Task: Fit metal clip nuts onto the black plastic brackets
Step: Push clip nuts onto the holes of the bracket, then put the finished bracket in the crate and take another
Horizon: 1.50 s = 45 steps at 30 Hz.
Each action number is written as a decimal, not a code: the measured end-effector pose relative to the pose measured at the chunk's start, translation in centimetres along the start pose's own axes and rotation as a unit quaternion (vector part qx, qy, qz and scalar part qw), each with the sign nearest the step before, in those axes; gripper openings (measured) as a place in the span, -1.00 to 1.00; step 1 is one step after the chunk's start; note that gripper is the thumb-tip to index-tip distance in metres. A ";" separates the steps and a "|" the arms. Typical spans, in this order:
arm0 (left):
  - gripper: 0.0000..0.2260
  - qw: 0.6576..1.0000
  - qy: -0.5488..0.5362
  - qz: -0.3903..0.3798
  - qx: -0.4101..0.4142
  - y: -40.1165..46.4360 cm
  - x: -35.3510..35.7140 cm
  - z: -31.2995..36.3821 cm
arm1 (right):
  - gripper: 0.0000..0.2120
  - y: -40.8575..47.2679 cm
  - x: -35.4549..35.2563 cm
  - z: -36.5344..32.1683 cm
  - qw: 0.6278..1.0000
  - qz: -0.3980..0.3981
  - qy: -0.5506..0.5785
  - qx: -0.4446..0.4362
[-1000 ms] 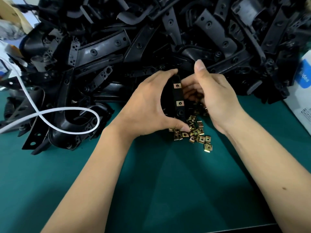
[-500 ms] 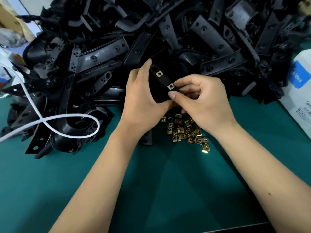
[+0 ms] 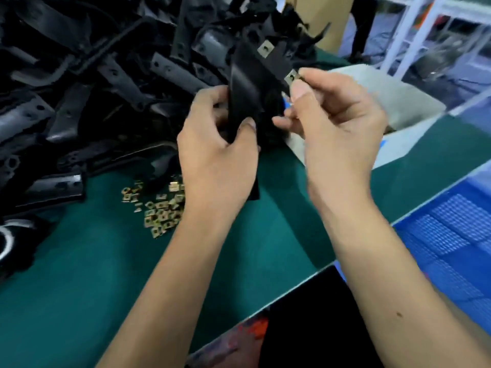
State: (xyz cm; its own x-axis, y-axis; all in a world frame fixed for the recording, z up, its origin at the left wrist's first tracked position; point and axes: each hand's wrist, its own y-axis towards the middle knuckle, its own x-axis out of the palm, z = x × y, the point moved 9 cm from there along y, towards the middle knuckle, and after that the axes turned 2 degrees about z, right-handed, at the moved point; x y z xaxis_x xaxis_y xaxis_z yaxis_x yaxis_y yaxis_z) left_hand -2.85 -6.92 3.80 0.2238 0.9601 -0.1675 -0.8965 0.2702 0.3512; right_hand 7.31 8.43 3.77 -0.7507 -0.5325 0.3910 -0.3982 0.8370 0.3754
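A green bench (image 3: 79,274) fills the lower left of the view, with a big heap of black plastic brackets (image 3: 87,83) banked up from about nine to twelve o'clock, a white carton (image 3: 385,102) at two o'clock and a blue meshed crate (image 3: 451,235) off the bench edge at four o'clock. Loose brass-coloured clip nuts (image 3: 156,205) lie scattered on the bench at about eight o'clock from the hands.

The left hand (image 3: 218,166) grips the lower part of one bracket (image 3: 252,83), fingers and thumb curled round it, holding it clear of the bench. Its long axis runs from roughly six o'clock up to one o'clock, leaning slightly right. One clip nut (image 3: 266,48) already sits on the upper end. The right hand (image 3: 337,128) pinches a second clip nut (image 3: 291,77) between thumb and forefinger, right at the bracket's right edge, at three o'clock from the strip's middle. The picture is too blurred to tell whether that nut is fully pushed home.

The right hand is the nearer one to that edge, so seating the nut probably calls for a push toward nine or ten o'clock, across the bracket's long axis, with the left hand bracing against it. If the nut goes in skewed it could jam short of its hole.
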 end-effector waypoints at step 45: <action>-0.91 0.936 0.029 -0.169 0.309 -6.8 9.2 7.0 | -0.72 0.6 -6.3 -3.4 0.959 -0.097 -0.250 -0.096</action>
State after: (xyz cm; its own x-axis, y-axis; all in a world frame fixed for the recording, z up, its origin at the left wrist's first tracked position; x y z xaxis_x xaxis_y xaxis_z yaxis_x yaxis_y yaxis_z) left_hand 7.96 0.56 6.31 0.4168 0.8122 -0.4081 -0.3828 0.5640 0.7317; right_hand 13.63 11.90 4.42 -0.8507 -0.5080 -0.1352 -0.4870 0.6649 0.5663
